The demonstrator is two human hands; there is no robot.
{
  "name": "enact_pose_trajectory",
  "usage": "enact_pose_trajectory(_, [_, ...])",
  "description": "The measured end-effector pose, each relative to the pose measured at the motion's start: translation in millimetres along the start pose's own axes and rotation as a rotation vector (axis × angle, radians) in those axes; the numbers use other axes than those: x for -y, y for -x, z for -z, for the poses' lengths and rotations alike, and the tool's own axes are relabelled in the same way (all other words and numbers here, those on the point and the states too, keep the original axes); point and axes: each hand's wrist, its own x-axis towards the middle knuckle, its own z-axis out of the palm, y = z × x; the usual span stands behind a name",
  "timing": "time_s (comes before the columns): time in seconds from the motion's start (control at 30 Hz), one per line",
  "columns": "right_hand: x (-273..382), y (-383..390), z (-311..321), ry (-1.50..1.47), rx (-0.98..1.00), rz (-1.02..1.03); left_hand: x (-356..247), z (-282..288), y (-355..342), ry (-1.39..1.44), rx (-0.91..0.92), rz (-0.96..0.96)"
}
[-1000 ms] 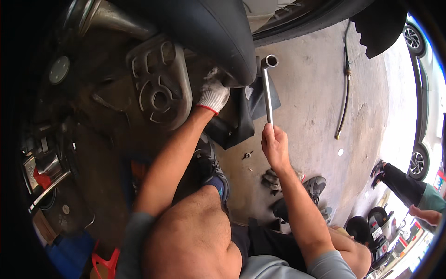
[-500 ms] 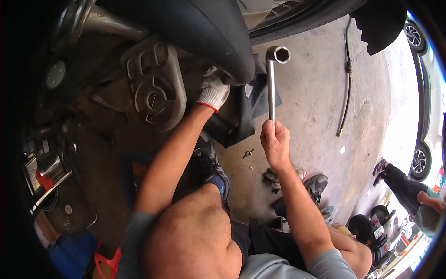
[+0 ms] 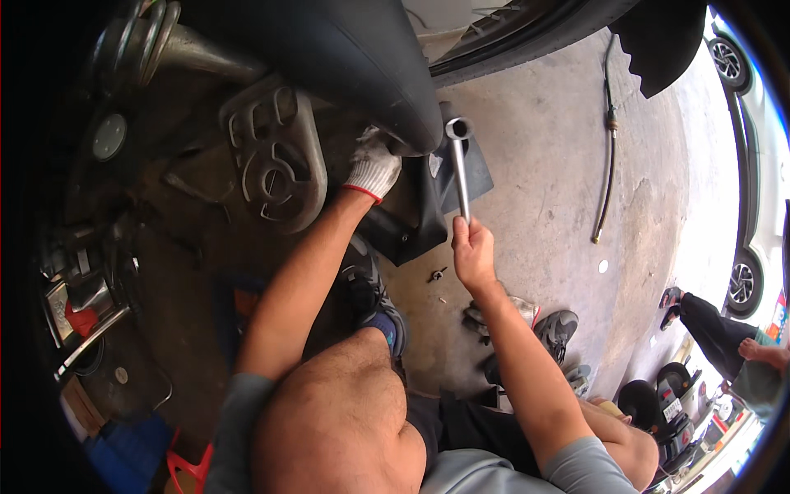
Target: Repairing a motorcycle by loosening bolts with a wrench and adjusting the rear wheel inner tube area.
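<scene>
My right hand (image 3: pixel 475 253), bare, is closed round the lower end of a silver socket wrench (image 3: pixel 461 177). The shaft points away from me, and its hexagonal socket end stands just right of the tip of a long black curved panel (image 3: pixel 354 62). My left hand (image 3: pixel 375 162) wears a white knit glove with a red cuff. It reaches up against the underside of that panel's tip, where its fingers are hidden. A black sheet-like piece (image 3: pixel 415 235) lies just below and right of the left hand.
A metal plate with cutouts (image 3: pixel 276 160) stands left of my left hand. Beyond the panel is a tyre (image 3: pixel 543 53). On the concrete floor lie a hose (image 3: pixel 611 156), a small metal part (image 3: pixel 439 274) and another glove (image 3: pixel 477 319). A person (image 3: pixel 724 337) and a white car (image 3: pixel 765 206) are at the right.
My right hand has moved left with the wrench, whose socket end has come lower and closer to the panel's tip. My left hand stays at the panel's underside.
</scene>
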Motion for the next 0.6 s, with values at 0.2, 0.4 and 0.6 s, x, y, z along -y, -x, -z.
enact_pose_trajectory(0.2, [13,-1,22,-0.093,0.139,-0.257,-31,15,8,0.084,0.014,0.090])
enact_pose_trajectory(0.4, [0,1,7,-0.085,-0.006,-0.024,-14,-2,-5,0.035,0.059,0.022])
enact_pose_trajectory(0.6, [10,-1,10,-0.105,0.202,-0.254,10,-6,5,-0.027,0.098,0.075])
